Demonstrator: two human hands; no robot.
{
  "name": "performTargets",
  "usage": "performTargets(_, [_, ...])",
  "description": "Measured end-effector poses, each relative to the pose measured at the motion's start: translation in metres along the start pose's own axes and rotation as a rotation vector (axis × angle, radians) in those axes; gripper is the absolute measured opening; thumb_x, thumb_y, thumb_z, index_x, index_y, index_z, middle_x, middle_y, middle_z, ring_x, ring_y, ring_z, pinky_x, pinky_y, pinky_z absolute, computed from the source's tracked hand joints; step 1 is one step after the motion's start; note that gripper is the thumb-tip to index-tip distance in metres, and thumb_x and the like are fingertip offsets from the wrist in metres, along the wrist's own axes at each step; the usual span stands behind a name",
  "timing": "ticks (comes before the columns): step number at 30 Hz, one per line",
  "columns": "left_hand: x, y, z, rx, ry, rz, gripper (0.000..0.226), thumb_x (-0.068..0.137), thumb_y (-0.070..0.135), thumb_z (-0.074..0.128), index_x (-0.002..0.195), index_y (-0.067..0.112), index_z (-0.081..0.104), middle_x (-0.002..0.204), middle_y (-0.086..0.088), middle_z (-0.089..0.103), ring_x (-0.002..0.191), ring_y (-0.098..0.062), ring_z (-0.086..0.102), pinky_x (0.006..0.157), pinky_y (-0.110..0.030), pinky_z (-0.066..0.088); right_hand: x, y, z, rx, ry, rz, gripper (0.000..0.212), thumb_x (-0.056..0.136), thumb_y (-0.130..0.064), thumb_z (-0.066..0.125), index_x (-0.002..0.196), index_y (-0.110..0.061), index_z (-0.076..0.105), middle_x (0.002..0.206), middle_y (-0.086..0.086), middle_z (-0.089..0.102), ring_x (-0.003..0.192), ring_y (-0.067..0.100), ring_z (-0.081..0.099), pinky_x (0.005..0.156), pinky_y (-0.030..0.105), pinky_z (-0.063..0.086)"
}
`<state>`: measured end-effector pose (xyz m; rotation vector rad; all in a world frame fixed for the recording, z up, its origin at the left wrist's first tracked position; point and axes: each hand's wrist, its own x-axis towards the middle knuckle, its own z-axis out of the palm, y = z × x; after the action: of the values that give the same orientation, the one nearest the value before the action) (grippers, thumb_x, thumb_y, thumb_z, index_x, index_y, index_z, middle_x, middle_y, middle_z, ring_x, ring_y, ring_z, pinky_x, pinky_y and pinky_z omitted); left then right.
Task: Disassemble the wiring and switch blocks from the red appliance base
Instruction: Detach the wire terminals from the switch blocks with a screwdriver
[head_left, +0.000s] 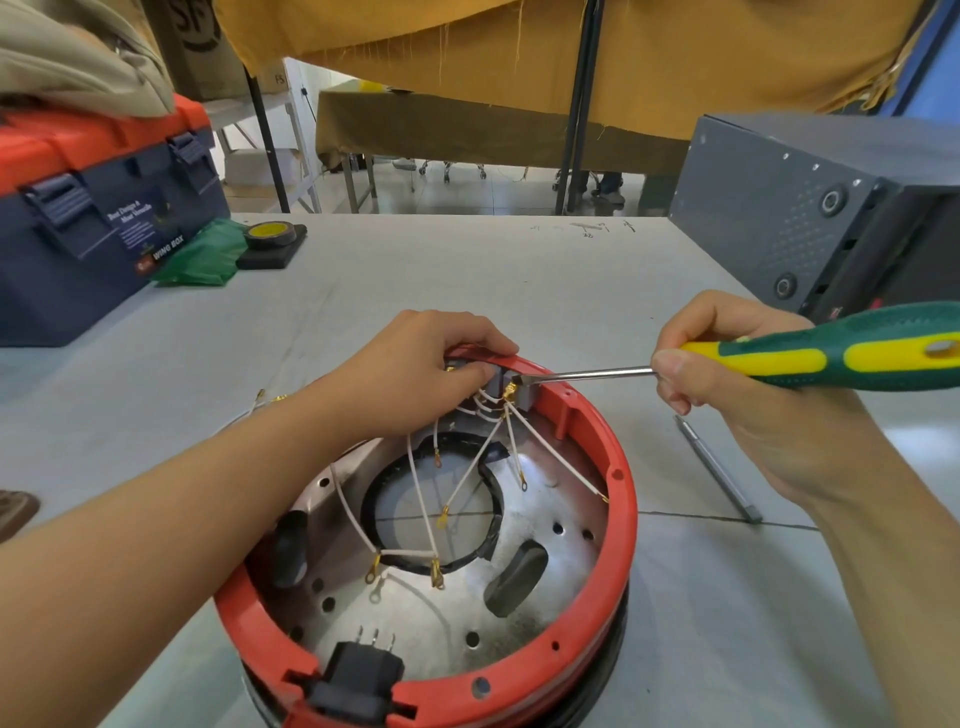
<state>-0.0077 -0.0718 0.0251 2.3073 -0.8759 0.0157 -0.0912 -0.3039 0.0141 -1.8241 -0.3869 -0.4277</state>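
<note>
Prying is the step in hand, I judge: the screwdriver (779, 364) tip sits against the grey switch blocks (511, 388) at the far rim of the red base (621, 499), which stands on the table (467, 270) just in front of the person. The right hand (737, 384) is wrapped round the green and yellow handle, forefinger forward near the shaft. The left hand (415, 371) curls over the rim, fingers and thumb pinching the left side of the blocks; how firm the hold is I cannot tell.

White wires (467, 478) fan from the blocks down over the metal plate (545, 519), most ending in loose ring terminals. A black plug socket (358, 675) sits in the near rim.

To do this well, the blade should probably work in beside the block or its brass terminal and lever gently, not stab. The left fingers lie close to the tip, so a slip could catch them; short, controlled pressure away from that hand seems wise. Steadying the base matters, as it may rock.

A slim metal tool (719, 470) lies on the table to the right.
</note>
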Motion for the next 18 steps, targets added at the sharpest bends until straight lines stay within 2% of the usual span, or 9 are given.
performTargets(4, [0.0, 0.0, 0.0, 0.009, -0.005, 0.004, 0.026, 0.089, 0.01, 0.057, 0.11, 0.021, 0.068, 0.105, 0.012, 0.067, 0.095, 0.004, 0.058, 0.087, -0.006, 0.04, 0.001, 0.002, 0.003, 0.088, 0.03, 0.036, 0.011, 0.071, -0.027, 0.065, 0.063, -0.021, 0.06, 0.053, -0.001, 0.052, 0.053, 0.014, 0.046, 0.054, 0.019, 0.041])
performTargets(8, [0.0, 0.0, 0.0, 0.013, -0.006, 0.0, 0.026, 0.089, 0.011, 0.058, 0.11, 0.022, 0.068, 0.106, 0.011, 0.068, 0.096, 0.001, 0.059, 0.088, -0.008, 0.041, 0.005, 0.007, 0.009, 0.3, 0.155, 0.155, 0.024, 0.073, -0.01, 0.057, 0.052, -0.021, 0.058, 0.05, -0.003, 0.048, 0.048, 0.011, 0.042, 0.048, 0.021, 0.036])
performTargets(13, [0.0, -0.001, 0.0, 0.015, -0.006, 0.005, 0.026, 0.089, 0.01, 0.058, 0.111, 0.02, 0.068, 0.105, 0.013, 0.067, 0.093, 0.006, 0.057, 0.083, 0.0, 0.038, 0.008, 0.01, 0.012, 0.438, 0.221, 0.231, 0.027, 0.074, -0.009, 0.053, 0.049, -0.019, 0.054, 0.051, -0.001, 0.043, 0.046, 0.01, 0.039, 0.044, 0.02, 0.034])
performTargets(18, [0.001, -0.001, 0.001, 0.013, -0.005, 0.007, 0.026, 0.089, 0.01, 0.057, 0.111, 0.02, 0.068, 0.106, 0.012, 0.067, 0.094, 0.005, 0.057, 0.083, -0.001, 0.038, 0.009, 0.015, 0.013, 0.527, 0.268, 0.281, 0.017, 0.074, -0.011, 0.053, 0.058, -0.009, 0.047, 0.051, -0.002, 0.043, 0.044, 0.009, 0.036, 0.042, 0.019, 0.032])
